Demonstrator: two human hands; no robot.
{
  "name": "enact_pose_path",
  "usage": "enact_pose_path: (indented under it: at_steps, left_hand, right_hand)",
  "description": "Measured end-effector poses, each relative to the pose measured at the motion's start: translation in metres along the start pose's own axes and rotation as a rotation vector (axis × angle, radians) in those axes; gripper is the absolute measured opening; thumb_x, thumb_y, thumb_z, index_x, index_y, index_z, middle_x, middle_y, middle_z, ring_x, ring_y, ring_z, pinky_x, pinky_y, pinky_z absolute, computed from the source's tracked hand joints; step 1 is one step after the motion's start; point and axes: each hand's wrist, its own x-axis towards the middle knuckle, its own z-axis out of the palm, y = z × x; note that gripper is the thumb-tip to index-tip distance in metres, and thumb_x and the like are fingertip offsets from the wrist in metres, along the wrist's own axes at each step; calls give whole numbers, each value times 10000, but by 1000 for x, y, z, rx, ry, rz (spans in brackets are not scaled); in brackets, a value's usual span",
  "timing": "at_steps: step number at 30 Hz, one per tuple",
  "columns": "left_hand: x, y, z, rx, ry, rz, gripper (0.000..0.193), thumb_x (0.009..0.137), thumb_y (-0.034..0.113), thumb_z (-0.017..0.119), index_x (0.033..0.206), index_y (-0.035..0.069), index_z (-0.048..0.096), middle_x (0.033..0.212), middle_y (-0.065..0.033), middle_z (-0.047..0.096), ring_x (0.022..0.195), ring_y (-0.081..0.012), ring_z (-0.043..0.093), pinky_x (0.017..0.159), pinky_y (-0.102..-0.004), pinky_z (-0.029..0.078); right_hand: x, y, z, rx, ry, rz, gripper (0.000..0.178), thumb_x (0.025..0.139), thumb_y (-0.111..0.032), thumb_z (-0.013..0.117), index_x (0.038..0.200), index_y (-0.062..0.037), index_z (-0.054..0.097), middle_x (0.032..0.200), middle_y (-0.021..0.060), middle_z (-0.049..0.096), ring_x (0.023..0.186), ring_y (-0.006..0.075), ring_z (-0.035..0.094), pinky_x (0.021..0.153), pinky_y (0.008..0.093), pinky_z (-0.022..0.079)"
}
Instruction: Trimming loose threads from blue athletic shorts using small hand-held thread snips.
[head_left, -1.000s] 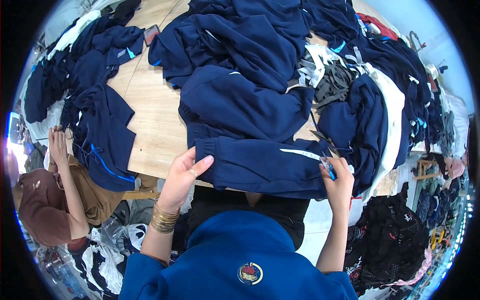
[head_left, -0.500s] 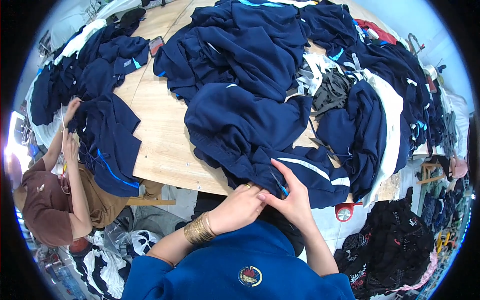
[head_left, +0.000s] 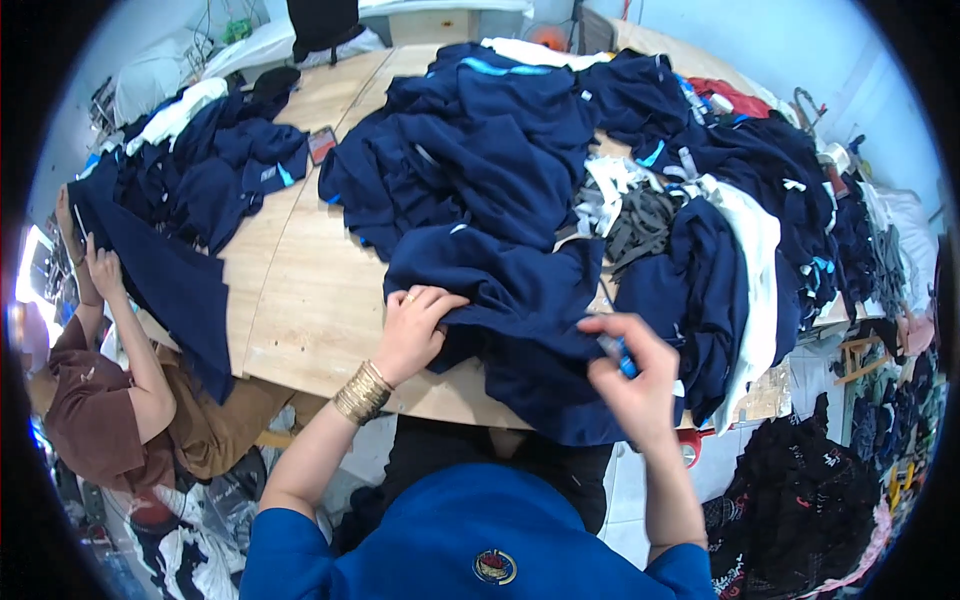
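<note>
Pale wood-grain table (head_left: 290, 310): reaches away from you; bare at left, which seems to leave you room for spreading cloth

Loose heap of navy-blue cloth garments (head_left: 500, 150): far middle, probably piled there to be within reach yet out of your working space

Single navy-blue soft-cloth garment (head_left: 500, 268): near middle, just on your side of the heap, lower folds hanging over the near edge; apparently laid so close that both hands can get at it

Long white cloth piece (head_left: 757, 300): right, draped along dark cloth

Tangle of grey and white fabric strips (head_left: 640, 225): right of the heap, perhaps bunched to keep them together

Your left hand (head_left: 415, 325): fingers curled upon the garment's left part, likely steadying it; whether the thumb pinches cloth beneath, you cannot tell from this view

Your right hand (head_left: 637, 380): blurred, over the garment's right part, fingers closed around the tool, index forward, probably to aim it

Small blue-handled hand tool (head_left: 626, 363): inside that right-hand grip, its tip too blurred to make out
</note>
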Motion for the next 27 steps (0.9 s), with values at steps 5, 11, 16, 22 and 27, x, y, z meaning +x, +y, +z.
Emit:
enact_pose_path:
  at_steps: [5,11,16,22,27]
  left_hand:
    - [72,11,-68,-330,43,97,463,642,-92,545,1063,91,603,1004,-95,626,988,-276,584,894,-328,422]
    - [117,42,-198,-1007,-76,-69,303,727,10,554,1016,-31,631,946,-33,636,871,-84,573,833,-215,425]
    - [137,68,-230,-1064,-43,-90,276,739,17,547,1004,-23,613,870,-36,637,722,-69,594,615,-173,473]
    - [155,58,-231,-1191,101,-104,86,765,59,584,846,34,569,746,-26,587,673,-86,587,570,-174,460]
    - [161,52,-229,-1164,42,-81,43,785,77,578,798,44,552,695,-4,569,603,-54,532,529,-175,427]
  right_hand:
    - [52,-52,-94,-44,281,-61,243,677,-24,521,896,-22,626,844,69,630,830,136,567,768,239,421]
    - [76,-53,-189,-747,420,-97,305,639,-26,546,915,-89,660,797,115,563,775,283,584,704,327,451]
    - [70,-91,-235,-324,261,69,248,648,21,531,868,-36,630,677,-60,513,561,28,434,488,174,296]
    - [55,-117,-265,-262,289,219,184,679,7,543,824,-71,626,608,-78,490,478,0,356,419,174,216]
    - [45,-113,-279,-227,259,245,189,679,8,540,828,-74,623,605,-72,500,474,-9,354,403,165,215]
